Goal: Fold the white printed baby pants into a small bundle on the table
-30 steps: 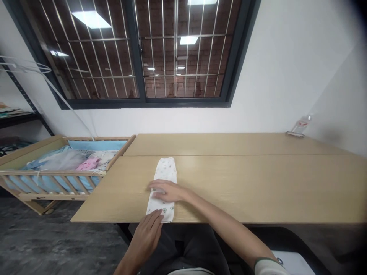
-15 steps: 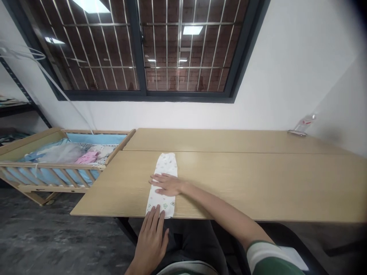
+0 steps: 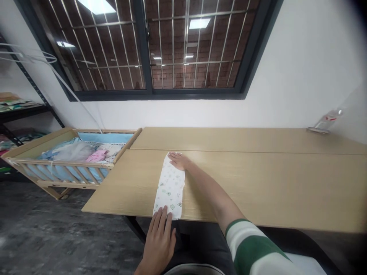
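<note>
A long white folded cloth [image 3: 169,187] with small green and grey prints lies flat on the wooden table [image 3: 243,183], running from the front edge towards the seam. My right hand [image 3: 179,160] rests palm down on the cloth's far end, its fingers stretched to the left. At the near end, my left hand [image 3: 160,233] lays its extended fingertips on the cloth by the table's front edge. Neither hand grips anything. What kind of cloth item it is, I cannot tell.
Left of the table stands a wooden crib [image 3: 71,164] with blue lining and pink and white cloths inside. A clear bottle [image 3: 328,121] leans at the table's far right corner. Behind is a barred window [image 3: 155,49]; shelves [image 3: 25,110] stand at far left.
My right hand has slid away from me along the cloth, from its middle to its far end. My left hand stays at the near end. The view has shifted slightly.
</note>
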### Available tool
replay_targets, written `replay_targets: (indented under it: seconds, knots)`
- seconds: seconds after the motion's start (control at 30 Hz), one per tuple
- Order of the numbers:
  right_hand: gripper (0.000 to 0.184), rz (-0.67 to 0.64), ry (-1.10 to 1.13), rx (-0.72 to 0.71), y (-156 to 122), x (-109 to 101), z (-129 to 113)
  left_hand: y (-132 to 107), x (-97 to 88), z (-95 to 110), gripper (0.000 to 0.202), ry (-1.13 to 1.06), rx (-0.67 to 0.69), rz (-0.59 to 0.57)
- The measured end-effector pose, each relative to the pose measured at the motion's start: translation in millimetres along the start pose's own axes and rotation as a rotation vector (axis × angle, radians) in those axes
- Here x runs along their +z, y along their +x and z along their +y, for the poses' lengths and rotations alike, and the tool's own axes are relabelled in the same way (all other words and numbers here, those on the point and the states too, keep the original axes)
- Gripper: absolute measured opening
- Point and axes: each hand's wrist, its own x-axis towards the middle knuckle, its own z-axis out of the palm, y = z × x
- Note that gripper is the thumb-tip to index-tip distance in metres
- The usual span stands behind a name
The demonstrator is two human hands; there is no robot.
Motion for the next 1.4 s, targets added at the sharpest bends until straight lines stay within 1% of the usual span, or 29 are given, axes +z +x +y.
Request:
replay_targets:
  seconds: [0.07, 0.17, 0.27, 0.33, 0.4, 0.43, 0.53, 0.6, 0.63, 0.73, 0.8, 0.87, 0.97, 1.03, 1.1, 1.23, 1.3, 1.4]
  knots:
    - [0.054, 0.069, -0.037, 0.010, -2.2, -0.6, -6.5, 1.1, -1.8, -1.0, 0.047, -0.007, -0.003, -0.004]
    - [0.055, 0.211, -0.076, -0.015, -14.5, -0.5, -27.3, 3.6, -4.8, -6.5, 0.043, -0.045, -0.002, -0.022]
    - [0.052, 0.323, -0.004, 0.005, -41.4, -2.0, -56.6, 6.1, -7.6, -20.4, 0.035, -0.132, -0.022, -0.029]
    - [0.043, 0.363, 0.103, 0.015, -67.2, -5.6, -76.8, 7.6, -9.5, -35.0, 0.031, -0.196, -0.037, -0.022]
    - [0.031, 0.359, 0.219, -0.027, -97.0, -11.8, -95.1, 8.7, -11.5, -52.0, 0.028, -0.238, -0.023, -0.017]
    - [0.027, 0.334, 0.272, -0.058, -112.7, -15.4, -103.1, 8.9, -12.5, -60.5, 0.028, -0.248, -0.003, -0.019]
    - [0.023, 0.208, 0.362, -0.130, -158.0, -23.7, -122.4, 7.8, -14.7, -81.8, 0.028, -0.244, 0.070, -0.038]
    - [0.026, 0.129, 0.357, -0.163, -184.0, -23.1, -131.8, 6.5, -15.3, -90.2, 0.029, -0.232, 0.110, -0.054]
    - [0.031, 0.100, 0.335, -0.177, -195.1, -20.3, -135.5, 6.1, -15.3, -92.7, 0.030, -0.229, 0.125, -0.061]
    - [0.044, 0.070, 0.192, -0.201, -219.3, -4.5, -143.6, 6.8, -14.7, -95.4, 0.032, -0.238, 0.149, -0.078]
    - [0.044, 0.089, 0.086, -0.209, -228.8, 7.1, -147.3, 8.8, -14.6, -95.2, 0.031, -0.252, 0.151, -0.079]
    - [0.039, 0.127, 0.039, -0.204, -234.7, 15.0, -150.7, 11.2, -15.6, -93.9, 0.028, -0.274, 0.147, -0.089]
    - [0.032, 0.182, 0.079, -0.172, -241.8, 14.5, -157.0, 13.5, -20.6, -88.5, 0.023, -0.345, 0.127, -0.108]
    - [0.032, 0.181, 0.149, -0.138, -247.6, 5.9, -162.3, 14.0, -27.0, -81.8, 0.019, -0.424, 0.090, -0.108]
    - [0.030, 0.156, 0.240, -0.094, -254.1, -6.9, -168.0, 14.9, -35.6, -73.9, 0.019, -0.521, 0.020, -0.114]
    - [0.021, 0.115, 0.439, 0.000, -260.8, -33.3, -174.8, 23.7, -51.3, -62.8, 0.026, -0.702, -0.197, -0.200]
    - [0.021, 0.136, 0.535, 0.038, -257.6, -42.0, -173.3, 33.0, -53.4, -61.7, 0.030, -0.759, -0.289, -0.258]
    - [0.022, 0.221, 0.612, 0.061, -244.3, -48.0, -164.0, 52.9, -47.6, -63.3, 0.041, -0.834, -0.377, -0.310]
